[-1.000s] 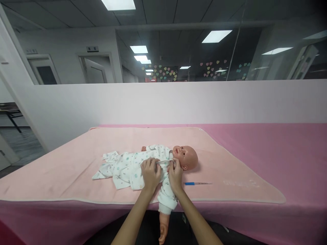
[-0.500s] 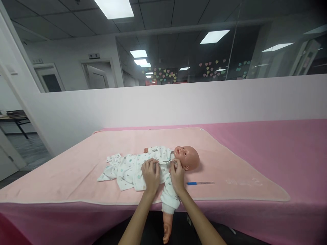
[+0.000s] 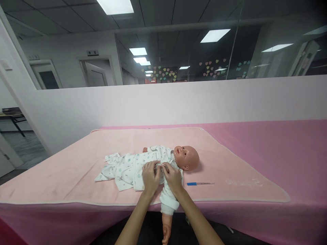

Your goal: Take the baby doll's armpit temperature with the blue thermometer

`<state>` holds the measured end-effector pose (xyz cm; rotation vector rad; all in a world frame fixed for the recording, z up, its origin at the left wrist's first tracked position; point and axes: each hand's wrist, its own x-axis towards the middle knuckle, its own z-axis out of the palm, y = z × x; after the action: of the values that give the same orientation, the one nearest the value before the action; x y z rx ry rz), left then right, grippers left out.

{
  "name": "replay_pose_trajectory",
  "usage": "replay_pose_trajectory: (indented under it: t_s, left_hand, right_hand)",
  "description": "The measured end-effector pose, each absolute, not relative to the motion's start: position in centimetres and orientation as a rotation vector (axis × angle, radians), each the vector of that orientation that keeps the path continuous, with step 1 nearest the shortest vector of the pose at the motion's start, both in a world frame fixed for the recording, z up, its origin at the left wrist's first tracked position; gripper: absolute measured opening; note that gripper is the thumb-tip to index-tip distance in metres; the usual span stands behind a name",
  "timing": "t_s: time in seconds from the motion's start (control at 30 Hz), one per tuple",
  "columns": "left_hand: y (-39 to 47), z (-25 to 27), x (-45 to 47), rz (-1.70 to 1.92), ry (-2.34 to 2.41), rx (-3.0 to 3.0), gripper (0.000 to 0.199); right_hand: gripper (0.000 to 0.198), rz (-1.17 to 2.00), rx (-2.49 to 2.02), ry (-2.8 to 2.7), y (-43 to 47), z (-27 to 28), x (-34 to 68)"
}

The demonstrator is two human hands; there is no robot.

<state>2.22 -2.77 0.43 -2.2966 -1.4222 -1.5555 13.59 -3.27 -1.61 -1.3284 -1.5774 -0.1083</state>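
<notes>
A baby doll (image 3: 187,157) lies on its back, its head to the right, dressed in a white printed gown (image 3: 133,167). Over the chest, my left hand (image 3: 151,175) pinches a thin white cloth tie (image 3: 161,164) against the gown. My right hand (image 3: 172,176) is closed on the same tie, with its fingertips close to those of my left. Most of the tie is hidden by my fingers. The doll's near arm (image 3: 167,224), its sleeve bunched, hangs over the table edge between my forearms.
A thermometer-like stick with a blue end (image 3: 200,183) lies right of my right hand. Under the doll is a peach blanket (image 3: 76,163) on a pink-covered table (image 3: 276,146). Behind stands a white half wall (image 3: 178,103) with glass above it.
My right hand has moved left from the doll's neck towards my left hand. The tie, stretched between the hands before, now shows as a short loop. My left hand has barely moved.
</notes>
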Motion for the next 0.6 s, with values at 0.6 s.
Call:
replay_pose_trajectory:
  t_s: [0.6]
  left_hand:
    - [-3.09,0.48,2.74,-1.450,-1.429,-2.274,0.019]
  right_hand:
    - [0.039,0.139,-1.287,-1.394,-3.31,-1.16,14.01]
